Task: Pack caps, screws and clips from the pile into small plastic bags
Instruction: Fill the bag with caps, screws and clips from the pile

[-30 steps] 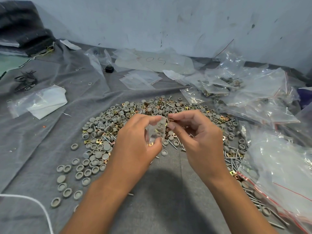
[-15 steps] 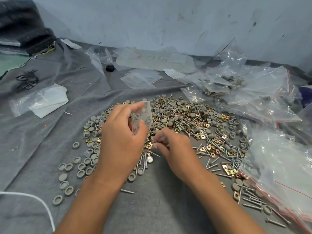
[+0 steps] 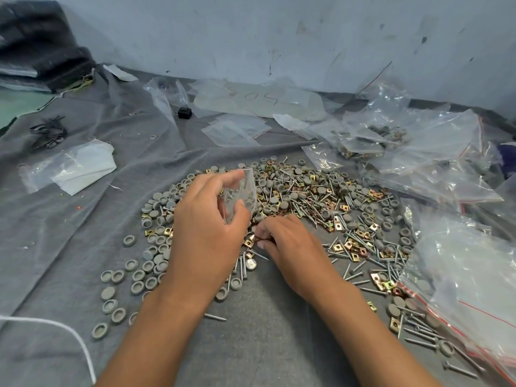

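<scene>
Your left hand [image 3: 208,233] holds a small clear bag [image 3: 242,194] up over the pile [image 3: 301,208], thumb and fingers pinching its sides; at least one grey cap shows inside. Your right hand [image 3: 290,247] is down at the pile's near edge, fingers curled onto a brass clip [image 3: 252,239]. Grey caps [image 3: 131,277] trail left over the grey cloth surface [image 3: 251,344]. Filled bags [image 3: 391,141] crowd the right side; bare cloth lies nearest you.
</scene>
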The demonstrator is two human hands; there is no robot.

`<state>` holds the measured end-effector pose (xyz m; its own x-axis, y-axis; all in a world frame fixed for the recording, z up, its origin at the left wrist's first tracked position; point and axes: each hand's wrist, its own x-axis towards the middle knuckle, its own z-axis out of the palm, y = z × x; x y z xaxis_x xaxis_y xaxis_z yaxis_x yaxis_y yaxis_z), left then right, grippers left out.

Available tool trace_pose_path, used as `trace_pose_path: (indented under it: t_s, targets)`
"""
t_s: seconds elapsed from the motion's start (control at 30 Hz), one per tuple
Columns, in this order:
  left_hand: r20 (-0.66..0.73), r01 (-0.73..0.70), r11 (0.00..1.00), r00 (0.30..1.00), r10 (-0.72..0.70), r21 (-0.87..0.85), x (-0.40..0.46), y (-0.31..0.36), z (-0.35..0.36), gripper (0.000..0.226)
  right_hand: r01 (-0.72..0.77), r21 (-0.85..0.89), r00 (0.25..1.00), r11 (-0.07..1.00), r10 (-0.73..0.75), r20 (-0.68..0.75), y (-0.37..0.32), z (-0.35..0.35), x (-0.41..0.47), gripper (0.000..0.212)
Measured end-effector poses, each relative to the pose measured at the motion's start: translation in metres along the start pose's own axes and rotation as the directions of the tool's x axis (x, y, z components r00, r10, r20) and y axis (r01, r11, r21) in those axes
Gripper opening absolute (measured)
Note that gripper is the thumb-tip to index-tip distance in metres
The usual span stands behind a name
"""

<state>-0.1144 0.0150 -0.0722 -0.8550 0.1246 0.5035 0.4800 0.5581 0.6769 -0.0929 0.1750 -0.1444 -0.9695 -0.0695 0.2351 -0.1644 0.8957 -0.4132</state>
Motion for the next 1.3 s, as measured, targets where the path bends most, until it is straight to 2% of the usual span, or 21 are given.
trace_pose_path:
  t_s: [0.1, 0.3, 0.43, 0.57, 0.63, 0.7, 0.77, 0.83, 0.9, 0.97, 1.1, 1.2, 1.3]
  targets:
    - [0.002, 0.001, 1.0, 1.0, -0.001, 0.0, 0.0, 0.001, 0.001, 0.04, -0.004, -0.07, 1.0, 0.998, 0.005, 0.013, 0.0, 0.001, 0.0, 0.027]
    - [0.007, 0.007, 1.0, 1.0, -0.007, 0.003, -0.001, 0.001, 0.0, 0.041, 0.007, -0.105, 1.0, 0.994, -0.007, 0.007, 0.0, -0.001, -0.003, 0.006]
    - [0.011, 0.004, 1.0, 1.0, -0.004, 0.009, -0.001, 0.002, 0.001, 0.04, 0.016, -0.097, 0.999, 0.995, -0.013, 0.031, 0.003, -0.001, -0.003, 0.02]
    - [0.014, 0.0, 1.0, 1.0, -0.001, 0.009, -0.002, 0.002, 0.001, 0.04, -0.015, -0.095, 0.999, 0.995, 0.018, 0.035, 0.001, -0.003, -0.004, 0.016]
    - [0.026, -0.002, 1.0, 1.0, 0.002, 0.013, -0.002, 0.001, 0.001, 0.041, -0.075, 0.053, 0.997, 0.996, 0.074, 0.02, -0.001, -0.008, -0.003, 0.011]
    - [0.046, -0.01, 1.0, 0.999, 0.009, 0.023, -0.003, 0.0, 0.001, 0.042, -0.123, 0.326, 0.992, 0.937, 0.13, 0.0, -0.003, -0.02, 0.001, 0.007]
    - [0.071, -0.02, 0.999, 0.997, 0.018, 0.031, -0.003, 0.0, 0.002, 0.043, -0.095, 0.527, 0.988, 0.845, 0.147, -0.057, -0.007, -0.036, 0.003, 0.01]
    - [0.108, -0.035, 0.999, 0.994, 0.031, 0.032, -0.002, 0.0, 0.004, 0.044, -0.022, 0.625, 0.983, 0.78, 0.131, -0.129, -0.01, -0.05, 0.002, 0.012]
    - [0.149, -0.051, 0.998, 0.988, 0.046, 0.031, -0.004, 0.001, 0.006, 0.046, 0.064, 0.611, 0.971, 0.789, 0.092, -0.219, -0.014, -0.057, -0.002, 0.013]
    - [0.175, -0.081, 0.997, 0.982, 0.076, 0.019, -0.006, 0.004, 0.009, 0.047, 0.126, 0.501, 0.948, 0.856, 0.045, -0.314, -0.018, -0.06, -0.005, 0.013]
    - [0.197, -0.091, 0.996, 0.976, 0.089, 0.0, -0.01, 0.009, 0.01, 0.046, 0.145, 0.277, 0.912, 0.95, -0.02, -0.41, -0.022, -0.061, -0.009, 0.019]
    - [0.192, -0.089, 0.996, 0.977, 0.089, -0.007, -0.011, 0.01, 0.009, 0.047, 0.14, 0.311, 0.879, 0.94, 0.027, -0.477, -0.022, -0.063, -0.011, 0.024]
    - [0.188, -0.094, 0.995, 0.978, 0.095, -0.012, -0.011, 0.01, 0.009, 0.048, 0.187, 0.317, 0.845, 0.93, 0.013, -0.535, -0.024, -0.067, -0.011, 0.016]
